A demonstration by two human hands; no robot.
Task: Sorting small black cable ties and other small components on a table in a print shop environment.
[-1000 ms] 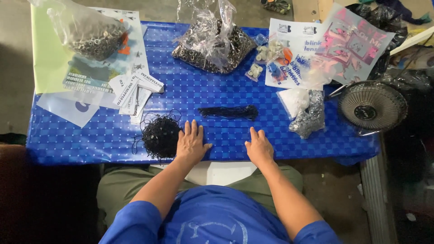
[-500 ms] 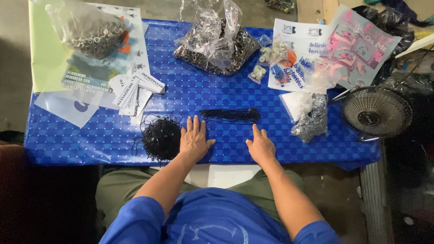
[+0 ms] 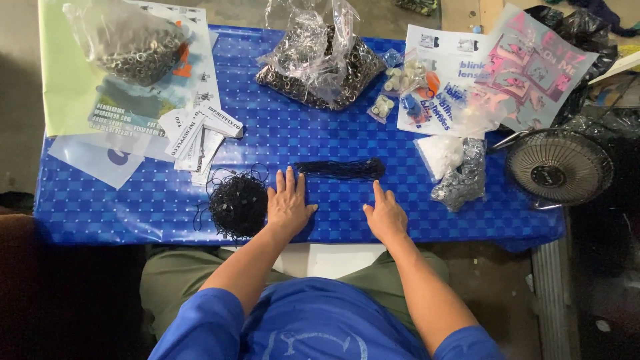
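Left hand [image 3: 288, 203] and right hand [image 3: 385, 215] rest open and flat, empty, just below the black cord bundle [image 3: 340, 169], which looks light, limp, best pinched mid-length.

Bare tablecloth [image 3: 340, 207] between hands (cords [image 3: 340, 169] beyond)

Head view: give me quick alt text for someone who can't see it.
A person in a blue shirt rests the left hand and right hand flat on a blue checked table, beside a tangled black cord pile and below a straight black cord bundle. Bags of metal rings lie beyond.
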